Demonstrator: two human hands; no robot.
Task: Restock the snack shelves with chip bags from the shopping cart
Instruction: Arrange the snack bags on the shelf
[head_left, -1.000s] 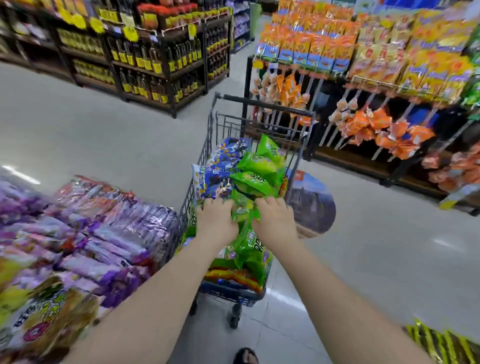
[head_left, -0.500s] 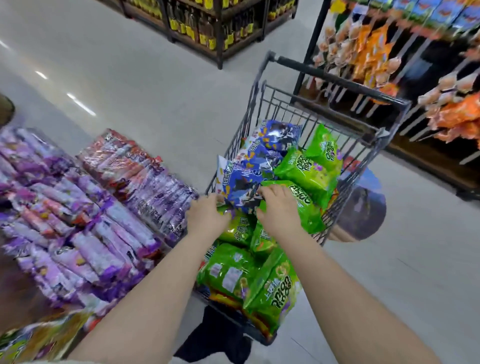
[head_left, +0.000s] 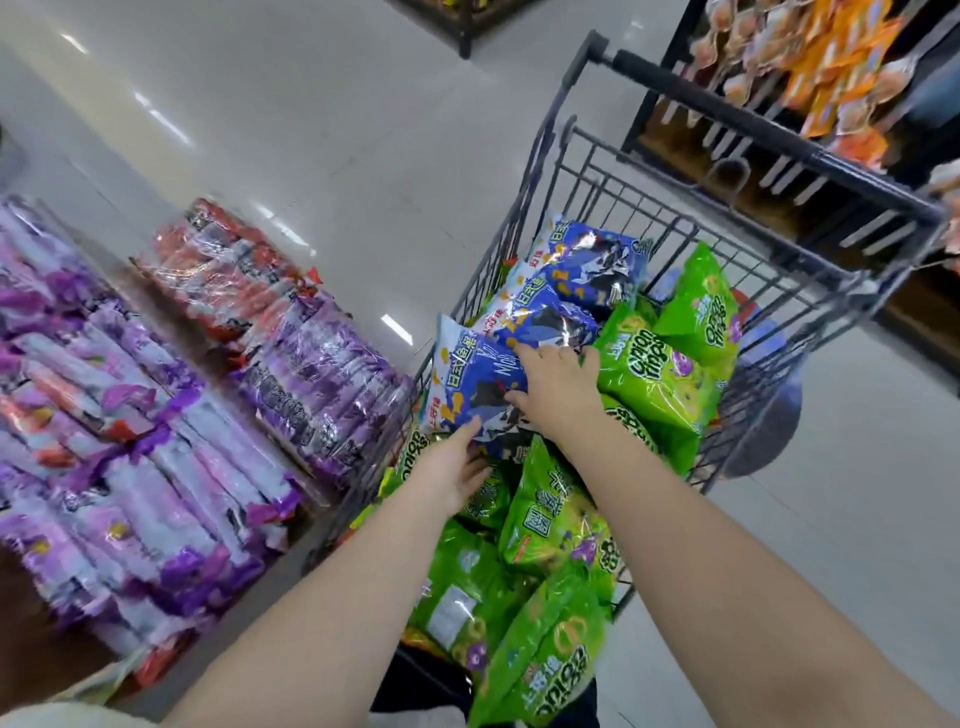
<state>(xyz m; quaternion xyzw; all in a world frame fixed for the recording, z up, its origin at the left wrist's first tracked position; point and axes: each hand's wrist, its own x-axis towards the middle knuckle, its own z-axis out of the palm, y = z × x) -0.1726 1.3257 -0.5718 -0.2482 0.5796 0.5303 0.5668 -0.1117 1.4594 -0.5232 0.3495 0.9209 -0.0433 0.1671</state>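
2 hands on a blue chip bag (head_left: 467, 382) in the shopping cart (head_left: 597, 200).
The bag lies at the cart's left side, nearest of 3 blue ones, with green bags (head_left: 662, 374) right of and nearer than it. The right hand (head_left: 561, 389) rests on its right edge, fingers spread apart; the left hand (head_left: 449, 470) touches its near edge, fingers straight, close together.

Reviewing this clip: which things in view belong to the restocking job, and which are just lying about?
Part of the job: cart, blue chip bags, green chip bags, left hand and right hand, both touching the nearest blue bag.

Just there: purple packs and red packs stacked left of the cart, orange snacks hanging beyond it.
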